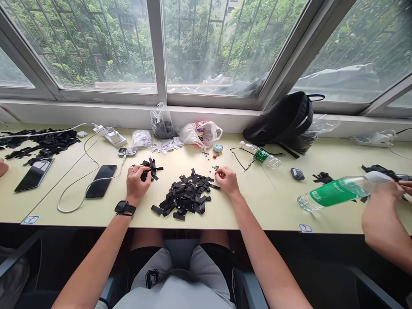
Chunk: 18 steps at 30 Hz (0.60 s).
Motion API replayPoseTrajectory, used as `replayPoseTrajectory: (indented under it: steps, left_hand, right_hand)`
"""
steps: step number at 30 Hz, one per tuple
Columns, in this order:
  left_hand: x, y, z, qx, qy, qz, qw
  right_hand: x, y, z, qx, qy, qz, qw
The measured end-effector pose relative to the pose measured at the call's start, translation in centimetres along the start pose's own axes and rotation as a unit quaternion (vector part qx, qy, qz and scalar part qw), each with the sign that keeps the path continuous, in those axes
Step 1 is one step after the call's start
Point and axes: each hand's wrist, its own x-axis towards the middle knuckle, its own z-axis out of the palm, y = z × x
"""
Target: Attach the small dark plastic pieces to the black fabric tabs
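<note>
the left hand [138, 185] is curled nearly shut around a small bunch of black strips [149, 170], and a black watch [125, 208] sits on its wrist. the right hand [228, 180] has its fingertips [220, 172] pinched together; if they hold anything, it is too small to tell. small dark studs [213, 168] lie scattered just beyond them, toward the far side of the desk [96, 219].

between the hands lies a loose heap [185, 196] of the same strips, far larger than the bunch in hand. nothing on the desk clearly sets finished strips apart from unfinished ones, so how much is done cannot be told. a second spread of strips [41, 141] lies at far left, near a phone [34, 175]. another phone [101, 181] lies left of the left hand, with a white cable [86, 189] beside it.

at far right, a co-worker's hand [381, 206] is over a green-labelled bottle [334, 193]. a black backpack [280, 118] leans near the window [222, 43].
</note>
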Motion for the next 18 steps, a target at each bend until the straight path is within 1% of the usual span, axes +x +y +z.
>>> replayPoseTrajectory:
  steps: [2, 3, 4, 5, 7, 8, 9, 11, 14, 16, 18]
  left_hand:
    - [0.1, 1.0, 0.2, -0.024, -0.015, 0.014, 1.0]
    - [0.2, 1.7, 0.5, -0.041, -0.034, 0.024, 0.998]
    - [0.4, 2.5, 0.8, -0.063, -0.07, 0.038, 0.995]
    - [0.8, 3.4, 1.3, -0.091, -0.12, 0.059, 0.987]
    - [1.6, 5.2, 2.5, -0.146, -0.232, 0.102, 0.956]
    - [2.1, 6.0, 3.1, -0.163, -0.268, 0.116, 0.942]
    - [2.6, 6.6, 3.8, -0.173, -0.288, 0.126, 0.933]
    - [3.5, 7.3, 5.0, -0.179, -0.31, 0.138, 0.923]
    - [4.4, 7.2, 6.1, -0.201, -0.34, 0.137, 0.908]
    - [4.5, 6.7, 6.4, -0.228, -0.359, 0.116, 0.897]
    - [4.4, 6.2, 6.4, -0.26, -0.363, 0.082, 0.891]
  right_hand:
    - [0.0, 0.0, 0.0, 0.003, -0.004, 0.0, 1.0]
    - [0.0, -0.1, -0.1, 0.006, -0.004, -0.001, 1.0]
    - [-0.1, -0.1, -0.1, 0.009, -0.002, -0.002, 1.0]
    - [-0.1, -0.2, -0.2, 0.012, 0.002, -0.002, 1.0]
    - [-0.1, -0.3, -0.3, 0.016, 0.01, -0.001, 1.0]
    - [-0.2, -0.4, -0.3, 0.017, 0.014, 0.0, 1.0]
    - [-0.2, -0.5, -0.4, 0.018, 0.016, 0.003, 1.0]
    - [-0.2, -0.5, -0.5, 0.022, 0.015, 0.009, 1.0]
    - [-0.3, -0.6, -0.5, 0.034, 0.003, 0.018, 0.999]
    - [-0.3, -0.6, -0.5, 0.04, -0.007, 0.021, 0.999]
    - [-0.4, -0.7, -0.6, 0.038, -0.006, 0.02, 0.999]
